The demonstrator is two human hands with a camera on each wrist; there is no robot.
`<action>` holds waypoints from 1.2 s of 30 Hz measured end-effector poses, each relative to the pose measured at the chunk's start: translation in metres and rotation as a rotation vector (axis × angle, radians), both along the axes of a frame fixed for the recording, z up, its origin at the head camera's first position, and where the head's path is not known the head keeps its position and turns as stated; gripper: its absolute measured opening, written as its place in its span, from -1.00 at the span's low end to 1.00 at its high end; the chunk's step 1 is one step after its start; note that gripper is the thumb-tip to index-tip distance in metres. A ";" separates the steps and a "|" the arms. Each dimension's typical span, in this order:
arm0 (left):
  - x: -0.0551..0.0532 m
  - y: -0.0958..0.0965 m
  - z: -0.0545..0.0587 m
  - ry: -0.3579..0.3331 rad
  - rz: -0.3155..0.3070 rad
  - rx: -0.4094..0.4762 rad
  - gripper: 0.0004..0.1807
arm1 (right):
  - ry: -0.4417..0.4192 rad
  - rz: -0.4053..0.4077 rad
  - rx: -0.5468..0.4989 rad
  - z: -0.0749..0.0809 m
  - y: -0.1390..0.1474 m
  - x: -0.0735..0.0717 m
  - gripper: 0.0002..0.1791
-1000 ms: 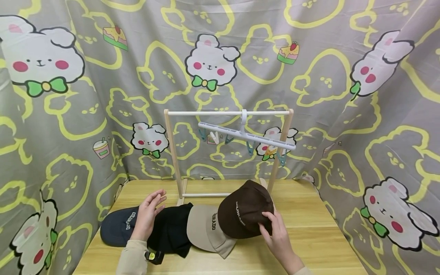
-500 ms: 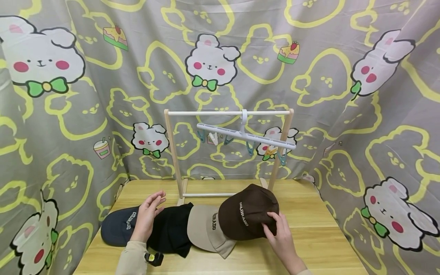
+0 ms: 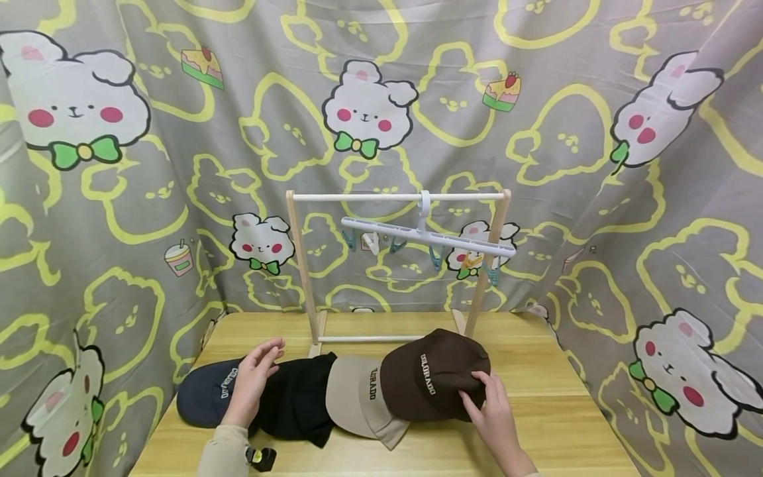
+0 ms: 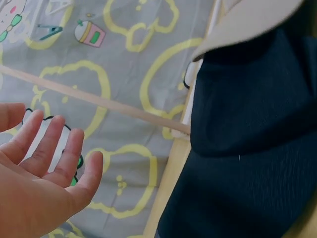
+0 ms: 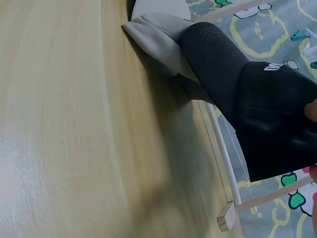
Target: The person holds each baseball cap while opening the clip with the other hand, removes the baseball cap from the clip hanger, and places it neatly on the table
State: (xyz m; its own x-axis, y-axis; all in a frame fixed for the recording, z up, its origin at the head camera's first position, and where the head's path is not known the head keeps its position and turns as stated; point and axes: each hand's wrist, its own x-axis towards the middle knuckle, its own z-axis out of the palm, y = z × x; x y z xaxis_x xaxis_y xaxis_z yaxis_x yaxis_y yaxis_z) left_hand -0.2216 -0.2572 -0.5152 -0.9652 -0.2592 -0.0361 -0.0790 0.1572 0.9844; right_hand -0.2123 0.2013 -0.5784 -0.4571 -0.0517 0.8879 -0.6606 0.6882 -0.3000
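My right hand (image 3: pixel 495 414) pinches the back of a dark brown baseball cap (image 3: pixel 438 381) between thumb and fingers. Pale "COLORADO" lettering runs across its front, and its brim points left over a beige cap (image 3: pixel 352 397). In the right wrist view the brown cap (image 5: pixel 272 119) looks almost black, tilted above the wood, with a shadow below. My left hand (image 3: pixel 249 387) holds nothing, fingers relaxed, over where a navy cap (image 3: pixel 205 394) and a black cap (image 3: pixel 298 397) meet. The left wrist view shows this palm (image 4: pixel 44 183) facing up beside the dark fabric.
Behind the caps stands a wooden rack (image 3: pixel 301 265) with a white top bar. A white hanger (image 3: pixel 429 237) hangs tilted from it, carrying several coloured clips (image 3: pixel 437 257). A small black item (image 3: pixel 262 458) lies by my left sleeve. A patterned curtain (image 3: pixel 369 179) surrounds the wooden table (image 3: pixel 536 424).
The brown cap and my right hand have moved down and slightly right, bringing the cap lower beside the beige one. My left hand has shifted slightly left and down.
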 end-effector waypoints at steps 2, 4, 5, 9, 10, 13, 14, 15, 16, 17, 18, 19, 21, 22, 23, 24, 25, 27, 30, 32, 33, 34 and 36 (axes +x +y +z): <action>0.002 -0.002 -0.001 0.000 0.002 -0.021 -0.46 | -0.027 -0.011 0.004 -0.003 0.001 0.000 -0.41; 0.003 -0.004 -0.001 0.003 0.004 -0.041 -0.47 | -0.061 -0.023 0.012 -0.005 0.003 -0.001 -0.42; 0.005 -0.004 -0.001 0.008 0.006 -0.047 -0.47 | -0.080 -0.028 0.016 -0.006 0.004 0.000 -0.44; 0.009 -0.007 -0.001 0.029 0.009 -0.064 -0.48 | -0.153 -0.050 0.032 -0.010 0.008 0.000 -0.49; 0.010 -0.007 -0.001 0.034 0.010 -0.066 -0.49 | -0.162 -0.053 0.034 -0.011 0.009 -0.001 -0.48; 0.012 -0.009 -0.002 0.046 0.012 -0.070 -0.50 | -0.169 -0.070 0.041 -0.015 0.010 -0.002 -0.46; 0.012 -0.010 -0.002 0.046 0.012 -0.070 -0.50 | -0.166 -0.077 0.043 -0.016 0.011 -0.002 -0.45; 0.012 -0.010 -0.003 0.045 0.013 -0.072 -0.50 | -0.161 -0.085 0.044 -0.018 0.011 -0.002 -0.44; 0.013 -0.011 -0.003 0.041 0.014 -0.073 -0.50 | -0.160 -0.095 0.047 -0.019 0.011 -0.003 -0.42; 0.013 -0.011 -0.003 0.037 0.016 -0.074 -0.50 | -0.155 -0.105 0.051 -0.019 0.012 -0.003 -0.39; 0.013 -0.011 -0.003 0.031 0.018 -0.072 -0.50 | -0.151 -0.116 0.055 -0.020 0.012 -0.004 -0.36; 0.014 -0.012 -0.004 0.025 0.019 -0.072 -0.50 | -0.149 -0.124 0.059 -0.020 0.012 -0.004 -0.33; 0.014 -0.012 -0.004 0.020 0.021 -0.074 -0.50 | -0.149 -0.136 0.067 -0.021 0.013 -0.004 -0.29; 0.015 -0.012 -0.003 0.020 0.022 -0.076 -0.49 | -0.156 -0.142 0.073 -0.022 0.013 -0.004 -0.28; 0.015 -0.012 -0.003 0.022 0.023 -0.079 -0.49 | -0.163 -0.144 0.077 -0.022 0.014 -0.004 -0.28; 0.015 -0.012 -0.003 0.023 0.020 -0.085 -0.49 | -0.176 -0.144 0.079 -0.023 0.014 -0.004 -0.28; 0.016 -0.012 -0.003 0.026 0.019 -0.091 -0.48 | -0.191 -0.142 0.080 -0.024 0.015 -0.003 -0.29; 0.016 -0.012 -0.003 0.024 0.016 -0.097 -0.47 | -0.221 -0.140 0.085 -0.025 0.016 -0.003 -0.30; 0.017 -0.014 -0.003 0.015 0.010 -0.100 -0.46 | -0.246 -0.148 0.097 -0.028 0.017 -0.003 -0.30; 0.017 -0.014 -0.003 0.009 0.011 -0.099 -0.45 | -0.252 -0.155 0.106 -0.030 0.018 -0.003 -0.29; 0.017 -0.014 -0.004 0.007 0.011 -0.099 -0.45 | -0.253 -0.161 0.111 -0.031 0.018 -0.003 -0.29; 0.017 -0.015 -0.004 0.008 0.011 -0.104 -0.45 | -0.256 -0.164 0.113 -0.031 0.019 -0.003 -0.28; 0.016 -0.015 -0.005 0.006 0.014 -0.116 -0.47 | -0.269 -0.173 0.115 -0.033 0.019 -0.003 -0.28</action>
